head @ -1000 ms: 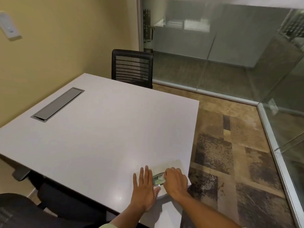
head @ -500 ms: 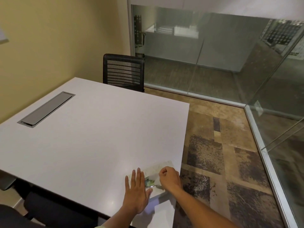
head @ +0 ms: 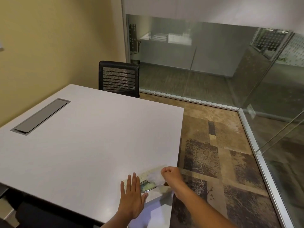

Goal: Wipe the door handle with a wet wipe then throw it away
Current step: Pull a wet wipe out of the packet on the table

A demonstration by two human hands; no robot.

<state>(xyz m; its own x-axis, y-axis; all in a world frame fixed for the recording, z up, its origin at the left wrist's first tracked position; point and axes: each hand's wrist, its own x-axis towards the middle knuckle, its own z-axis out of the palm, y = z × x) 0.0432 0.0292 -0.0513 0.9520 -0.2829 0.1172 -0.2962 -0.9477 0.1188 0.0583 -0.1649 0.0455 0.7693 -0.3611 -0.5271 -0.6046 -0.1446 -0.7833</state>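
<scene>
Lifted since a moment ago, the right hand now draws a thin white wet wipe up out of the pack. On the smooth white tabletop (head: 82, 137), the left hand (head: 132, 199) lies flat, fingers spread, pressing the wet wipe pack (head: 148, 186), flat with a glossy flap. Right hand (head: 172, 176) pinches the limp, translucent wet wipe (head: 155, 176) just above it.

Left hand (head: 131, 196) flat on wipe pack (head: 148, 181) — right hand (head: 171, 176) pinching wipe (head: 155, 176), table (head: 82, 145) corner.

A white table (head: 82, 137) (grey cable hatch (head: 41, 116) inset) fronts a black mesh chair (head: 119, 78).
</scene>
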